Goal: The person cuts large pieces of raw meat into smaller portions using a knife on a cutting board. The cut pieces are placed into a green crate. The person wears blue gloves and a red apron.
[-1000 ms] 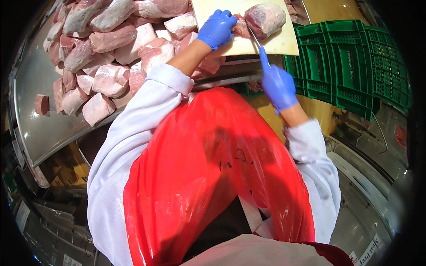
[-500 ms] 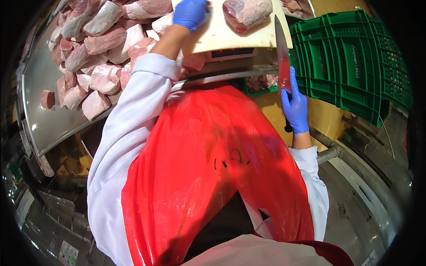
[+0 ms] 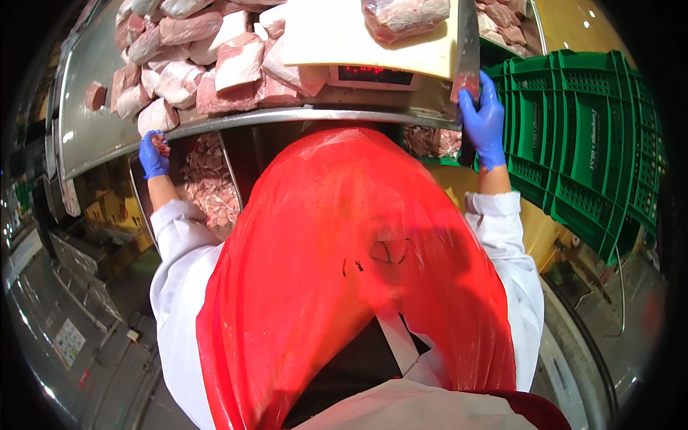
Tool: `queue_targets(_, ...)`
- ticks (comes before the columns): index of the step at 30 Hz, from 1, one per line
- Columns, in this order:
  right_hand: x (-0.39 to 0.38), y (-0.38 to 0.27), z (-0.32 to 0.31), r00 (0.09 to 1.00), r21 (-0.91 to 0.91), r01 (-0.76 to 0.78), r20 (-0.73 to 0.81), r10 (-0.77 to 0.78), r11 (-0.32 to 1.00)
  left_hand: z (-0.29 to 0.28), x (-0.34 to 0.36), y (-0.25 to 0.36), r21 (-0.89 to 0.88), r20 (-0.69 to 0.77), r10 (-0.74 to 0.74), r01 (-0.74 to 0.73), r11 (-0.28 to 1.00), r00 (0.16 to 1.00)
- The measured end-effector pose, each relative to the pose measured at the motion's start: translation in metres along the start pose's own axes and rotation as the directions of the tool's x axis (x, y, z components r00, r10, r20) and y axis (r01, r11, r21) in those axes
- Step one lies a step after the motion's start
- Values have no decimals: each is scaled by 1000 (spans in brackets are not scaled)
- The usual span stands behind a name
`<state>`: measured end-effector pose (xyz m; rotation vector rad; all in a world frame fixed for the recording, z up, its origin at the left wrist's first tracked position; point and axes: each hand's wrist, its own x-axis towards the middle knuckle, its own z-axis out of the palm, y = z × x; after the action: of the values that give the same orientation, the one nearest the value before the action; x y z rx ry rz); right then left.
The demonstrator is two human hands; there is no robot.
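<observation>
My blue-gloved left hand point(image 3: 154, 154) is at the steel table's left front edge, fingers closed on a small meat trimming point(image 3: 160, 143), beside a tray of trimmings point(image 3: 208, 179). My gloved right hand point(image 3: 484, 118) holds a long knife point(image 3: 466, 57) upright along the right side of the cream cutting board point(image 3: 369, 54). A large meat piece point(image 3: 405, 18) lies on the board, away from both hands. Many pale pink meat chunks point(image 3: 236, 61) are piled left of the board.
A scale with a red display point(image 3: 373, 74) sits under the board. Green crates point(image 3: 566, 129) stand at the right. A bin of trimmings point(image 3: 430, 141) is below the table's front edge point(image 3: 322, 115); more meat point(image 3: 502, 25) lies at the back right. A red apron point(image 3: 351, 272) covers my front.
My left hand has left the board, moving left and down to the table's edge with a trimming. The knife, in my right hand, has swung upright beside the board.
</observation>
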<state>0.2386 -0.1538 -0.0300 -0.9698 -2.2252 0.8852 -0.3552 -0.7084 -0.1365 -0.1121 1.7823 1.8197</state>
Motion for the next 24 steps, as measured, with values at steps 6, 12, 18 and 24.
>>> queue_targets(6, 127, -15, -11, 964, 340, -53, 264, -41, 939, 137, -23, -39, 739, -129, 660, -372, 562, 741)
queue_targets(12, 281, 22, 47, 866, 560, -77, 447, -223, 825, 454, -131, -35, -173, 188, 756, -737, 654, 627)
queue_targets(18, 293, 53, 88, 852, 567, -241, 512, -107, 788, 605, -125, -103, 68, 199, 602, -624, 779, 773)
queue_targets(24, 200, 92, 51, 945, 636, -261, 320, 60, 726, 618, -62, -84, -268, 642, 432, -342, 901, 634)
